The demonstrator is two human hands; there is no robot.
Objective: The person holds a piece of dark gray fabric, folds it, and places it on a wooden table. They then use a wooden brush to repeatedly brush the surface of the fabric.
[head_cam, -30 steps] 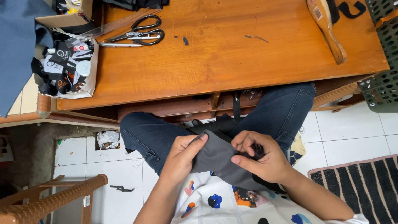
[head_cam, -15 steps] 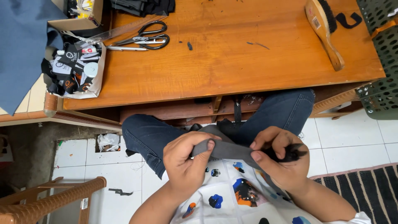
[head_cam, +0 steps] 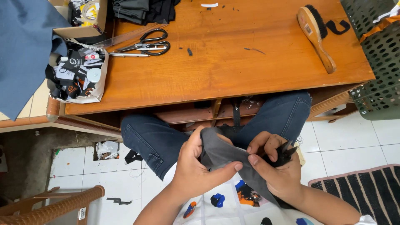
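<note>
My left hand (head_cam: 197, 167) and my right hand (head_cam: 275, 173) hold a piece of dark grey fabric (head_cam: 225, 155) between them, above my lap in blue jeans (head_cam: 155, 141). The left thumb and fingers pinch a fold of the cloth near its middle. My right hand pinches the same fold from the other side, and a small black tool or clip (head_cam: 285, 152) sticks out between its fingers. The fabric trails down past my right wrist.
A wooden table (head_cam: 233, 75) lies ahead with black-handled scissors (head_cam: 143, 45), a wooden brush (head_cam: 316, 35) and a box of small labels (head_cam: 79, 77). Blue cloth (head_cam: 21, 46) hangs at left, a green basket (head_cam: 377, 54) at right. A striped rug (head_cam: 366, 193) lies on the tiled floor.
The hands have drawn closer together and bunched the fabric into a fold. The view has shifted slightly, and the cloth sits higher over the lap than before.
</note>
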